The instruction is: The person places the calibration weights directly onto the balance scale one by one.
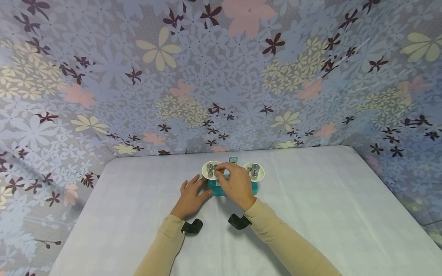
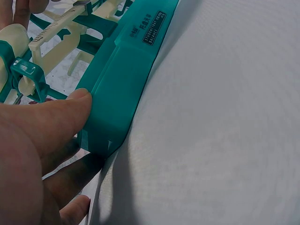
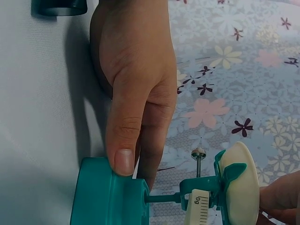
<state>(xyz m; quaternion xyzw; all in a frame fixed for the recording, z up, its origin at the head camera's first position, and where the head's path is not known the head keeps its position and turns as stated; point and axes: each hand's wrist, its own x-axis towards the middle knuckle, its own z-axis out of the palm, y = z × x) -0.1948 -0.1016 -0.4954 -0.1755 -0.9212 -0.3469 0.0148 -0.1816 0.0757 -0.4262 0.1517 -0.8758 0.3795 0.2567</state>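
A teal balance scale (image 1: 254, 188) with two white pans stands before me. Several metal weights (image 1: 210, 167) sit in its left pan (image 1: 204, 175), and more weights (image 1: 254, 173) lie in the right pan (image 1: 261, 176). My right hand (image 1: 237, 184) reaches across to the left pan, where thumb and fingertips pinch a small metal weight (image 1: 216, 172), mostly covered by them. At the base's left end, my left hand (image 1: 191, 196) grips the scale. In the left wrist view its thumb (image 2: 79, 101) presses the teal base (image 2: 117, 89), while the other fingers go round the end.
The scale stands on a pale cloth-covered table (image 1: 310, 214), close to its far edge. Beyond rises a flower-patterned backdrop (image 1: 228, 96). A graduated beam (image 2: 56, 26) runs above the base. Dark wrist cameras (image 1: 239, 221) are strapped over both beige sleeves (image 1: 276, 230).
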